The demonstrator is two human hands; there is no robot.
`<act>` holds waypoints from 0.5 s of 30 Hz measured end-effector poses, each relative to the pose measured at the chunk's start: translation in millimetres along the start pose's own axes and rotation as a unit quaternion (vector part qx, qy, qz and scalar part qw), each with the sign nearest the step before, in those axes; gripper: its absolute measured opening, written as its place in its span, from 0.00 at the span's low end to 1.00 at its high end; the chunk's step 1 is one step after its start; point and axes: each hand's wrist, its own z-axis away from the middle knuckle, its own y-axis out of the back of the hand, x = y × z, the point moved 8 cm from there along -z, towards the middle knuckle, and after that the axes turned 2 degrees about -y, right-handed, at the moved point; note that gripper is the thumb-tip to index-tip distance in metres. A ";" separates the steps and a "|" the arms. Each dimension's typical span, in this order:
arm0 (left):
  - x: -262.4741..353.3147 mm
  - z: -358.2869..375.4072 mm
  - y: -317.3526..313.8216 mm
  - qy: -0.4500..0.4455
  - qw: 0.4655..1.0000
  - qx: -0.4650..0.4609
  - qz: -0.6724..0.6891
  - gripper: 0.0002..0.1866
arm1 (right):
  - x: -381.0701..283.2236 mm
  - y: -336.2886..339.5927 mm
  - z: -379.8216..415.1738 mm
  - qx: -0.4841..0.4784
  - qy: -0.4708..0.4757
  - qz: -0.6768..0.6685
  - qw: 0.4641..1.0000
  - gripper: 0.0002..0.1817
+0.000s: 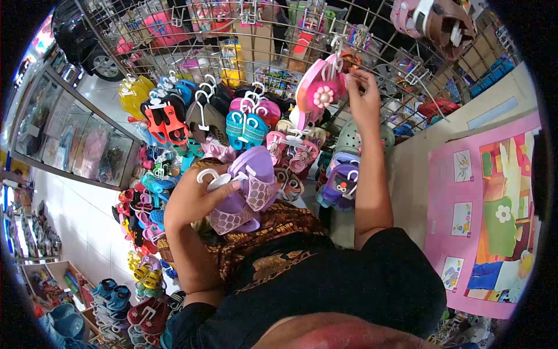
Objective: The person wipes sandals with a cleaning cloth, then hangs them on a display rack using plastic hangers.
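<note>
My left hand (200,200) is closed round the white hanger (216,179) of a pair of purple sandals (256,177) with patterned straps, held in front of my body. My right hand (363,87) is raised at the wire rack (273,64), beside pink sandals (321,90) with a pearly flower that hang from a rack hook. Its thumb and fingers are curled near the sandals' edge; whether they pinch anything is too small to tell.
Pairs of children's sandals hang below the rack, among them turquoise (246,129), red and black (168,121) and yellow ones (135,93). A glass display case (75,125) stands at the left. A pink poster (453,215) is at the right.
</note>
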 end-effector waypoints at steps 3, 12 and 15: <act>5.5 -4.7 0.6 0.002 1.000 0.014 -0.001 0.15 | -6.3 -13.1 6.7 -0.136 0.074 0.100 0.983 0.42; 8.0 -6.1 -7.3 -0.022 1.000 0.004 -0.007 0.12 | -63.1 -49.4 40.0 0.002 0.243 0.188 0.952 0.47; -0.8 -3.2 -7.5 0.003 1.000 0.001 -0.006 0.13 | -65.9 -52.4 39.6 0.040 0.193 0.244 0.950 0.42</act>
